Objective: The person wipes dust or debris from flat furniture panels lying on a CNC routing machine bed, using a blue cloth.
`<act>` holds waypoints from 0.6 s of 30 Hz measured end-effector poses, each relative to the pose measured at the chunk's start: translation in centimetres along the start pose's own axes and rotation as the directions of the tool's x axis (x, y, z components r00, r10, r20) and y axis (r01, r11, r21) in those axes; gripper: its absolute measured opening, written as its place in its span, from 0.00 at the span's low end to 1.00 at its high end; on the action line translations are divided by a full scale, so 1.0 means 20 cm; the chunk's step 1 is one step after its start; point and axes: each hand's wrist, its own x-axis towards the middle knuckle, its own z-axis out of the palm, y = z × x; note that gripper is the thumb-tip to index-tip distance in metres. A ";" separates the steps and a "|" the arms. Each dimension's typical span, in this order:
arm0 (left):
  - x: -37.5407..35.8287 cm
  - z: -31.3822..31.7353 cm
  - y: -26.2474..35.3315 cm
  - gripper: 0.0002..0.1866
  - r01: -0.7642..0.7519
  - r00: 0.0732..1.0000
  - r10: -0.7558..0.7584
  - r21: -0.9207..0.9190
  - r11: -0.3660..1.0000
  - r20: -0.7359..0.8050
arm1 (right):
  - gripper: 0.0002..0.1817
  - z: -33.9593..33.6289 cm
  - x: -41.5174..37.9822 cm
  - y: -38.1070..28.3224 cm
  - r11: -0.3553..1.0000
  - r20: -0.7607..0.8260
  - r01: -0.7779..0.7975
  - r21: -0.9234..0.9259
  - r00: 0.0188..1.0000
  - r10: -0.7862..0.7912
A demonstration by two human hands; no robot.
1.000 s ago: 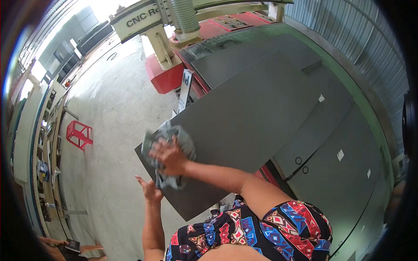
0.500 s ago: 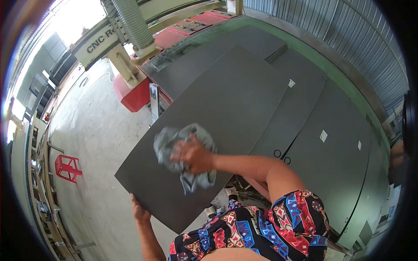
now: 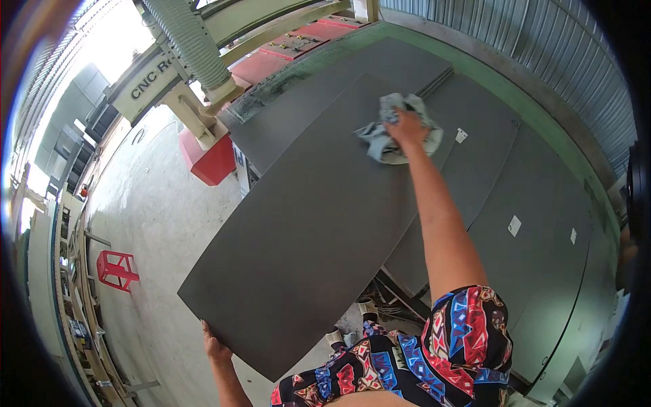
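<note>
A large dark grey panel (image 3: pixel 298 230) slants from near my body to the stack of panels behind it. My left hand (image 3: pixel 215 343) grips the panel's near left edge, its thumb or a finger along the rim. At the panel's far end, my right hand (image 3: pixel 408 129) presses on a crumpled light grey-blue cloth (image 3: pixel 386 144), fingers bent into the folds. The cloth lies against the panel's surface near its far right corner. More dark panels (image 3: pixel 536 183) with small white labels (image 3: pixel 515 226) lie to the right.
A CNC machine (image 3: pixel 159 78) with a ribbed hose (image 3: pixel 186 41) and a red base part (image 3: pixel 205 159) is at the upper left. A red stool (image 3: pixel 117 270) stands on the concrete floor (image 3: pixel 163 224). A corrugated wall (image 3: pixel 542 47) runs along the upper right.
My right hand and the cloth have moved away from my body, up and to the right, from the panel's near part to its far end. My left hand stays at the edge.
</note>
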 end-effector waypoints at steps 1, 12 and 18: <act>0.01 0.00 0.00 0.21 0.011 0.999 -0.012 -0.005 1.000 -0.044 | 0.36 -0.02 0.02 0.10 0.997 -0.022 -0.079 -0.011 0.997 0.079; -0.01 0.06 0.01 0.21 -0.021 0.998 0.017 0.065 0.998 0.055 | 0.33 -0.05 0.02 0.55 0.843 -0.211 -0.536 0.046 0.820 0.532; -0.02 0.03 0.01 0.39 -0.024 1.000 0.023 0.035 0.999 0.017 | 0.33 -0.08 0.25 0.24 0.890 -0.185 -0.455 0.023 0.873 0.451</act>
